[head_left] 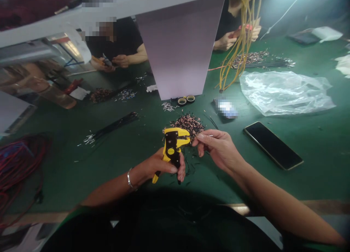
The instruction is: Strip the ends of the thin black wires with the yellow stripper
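A yellow and black wire stripper stands upright in my left hand, whose fingers wrap round its handles. The tool's jaws point right. Close to the jaw opening, my right hand pinches a thin wire between thumb and fingertips. Whether the wire's end sits inside the jaws is too small to tell. Just behind the jaws lies a heap of short black wire scraps with copper-coloured ends. More dark bits are scattered on the green table beneath both hands.
Left lies a bundle of black wires, beyond it a red cable coil. Tape rolls rest by a pale upright panel. On the right are a phone and a plastic bag. Yellow cables hang near a co-worker's hands.
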Available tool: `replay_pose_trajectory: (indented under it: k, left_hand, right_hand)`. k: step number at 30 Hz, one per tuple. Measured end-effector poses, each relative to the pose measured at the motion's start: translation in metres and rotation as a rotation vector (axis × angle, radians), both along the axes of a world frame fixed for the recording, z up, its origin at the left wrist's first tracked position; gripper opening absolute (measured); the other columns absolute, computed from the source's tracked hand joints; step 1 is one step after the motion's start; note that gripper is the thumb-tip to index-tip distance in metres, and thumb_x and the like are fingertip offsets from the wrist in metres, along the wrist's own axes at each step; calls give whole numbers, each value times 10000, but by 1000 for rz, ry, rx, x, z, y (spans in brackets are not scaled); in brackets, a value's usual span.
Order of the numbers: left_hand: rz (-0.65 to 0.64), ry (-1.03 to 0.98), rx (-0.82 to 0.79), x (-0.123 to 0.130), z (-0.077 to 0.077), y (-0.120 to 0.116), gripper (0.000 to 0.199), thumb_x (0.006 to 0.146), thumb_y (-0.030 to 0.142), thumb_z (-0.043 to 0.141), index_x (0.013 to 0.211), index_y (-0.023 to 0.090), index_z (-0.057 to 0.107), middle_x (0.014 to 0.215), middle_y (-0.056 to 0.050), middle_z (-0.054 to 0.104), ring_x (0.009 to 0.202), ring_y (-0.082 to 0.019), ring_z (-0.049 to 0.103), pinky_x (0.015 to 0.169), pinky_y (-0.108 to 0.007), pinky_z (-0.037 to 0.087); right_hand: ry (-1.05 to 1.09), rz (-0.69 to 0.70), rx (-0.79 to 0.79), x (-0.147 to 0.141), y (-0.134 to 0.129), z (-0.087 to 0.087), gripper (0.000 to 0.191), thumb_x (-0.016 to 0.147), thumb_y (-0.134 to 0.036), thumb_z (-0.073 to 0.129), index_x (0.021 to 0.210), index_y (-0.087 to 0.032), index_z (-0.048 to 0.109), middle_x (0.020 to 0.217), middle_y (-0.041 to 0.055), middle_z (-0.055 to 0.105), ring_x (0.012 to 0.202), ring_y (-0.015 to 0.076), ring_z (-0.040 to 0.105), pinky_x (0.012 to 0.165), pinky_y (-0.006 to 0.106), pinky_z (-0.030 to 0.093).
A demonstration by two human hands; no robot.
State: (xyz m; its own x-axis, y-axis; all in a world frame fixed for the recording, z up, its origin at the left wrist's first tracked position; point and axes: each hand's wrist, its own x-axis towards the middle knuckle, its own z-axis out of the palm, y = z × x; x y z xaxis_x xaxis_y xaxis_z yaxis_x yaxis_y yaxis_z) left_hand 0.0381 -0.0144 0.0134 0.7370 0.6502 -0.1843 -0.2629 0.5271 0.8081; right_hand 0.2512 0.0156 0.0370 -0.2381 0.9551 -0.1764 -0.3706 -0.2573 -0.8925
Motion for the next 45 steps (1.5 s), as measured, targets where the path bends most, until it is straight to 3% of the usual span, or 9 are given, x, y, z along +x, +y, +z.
replay_pose_trajectory:
  k: [15, 29, 45]
  left_hand:
    - [61, 67, -3, 3, 12, -3, 186, 706, 238, 755, 822, 157, 634, 652, -23, 626, 600, -172, 609, 642, -379, 539]
    - [101, 23, 0, 2, 6, -6, 121, 734, 136, 733, 784, 115, 625, 567, -3, 616, 498, -144, 605, 526, -312, 541]
    - [122, 24, -7, 4, 3, -10, 115, 753, 138, 708, 723, 128, 597, 523, 21, 578, 439, -124, 573, 475, -283, 532]
  right_hand:
    - [19, 15, -12, 0, -1, -4, 132, 696, -273, 790, 626, -177, 734, 639, 28, 726, 410, 99, 568, 420, 237, 439]
    - [23, 22, -24, -1, 0, -4, 135, 701, -261, 785, 612, -175, 731, 639, 30, 719, 414, 96, 565, 432, 242, 429]
    - [52, 21, -61, -3, 1, -9, 140, 701, -261, 784, 611, -174, 720, 639, 31, 721, 406, 98, 560, 427, 246, 429]
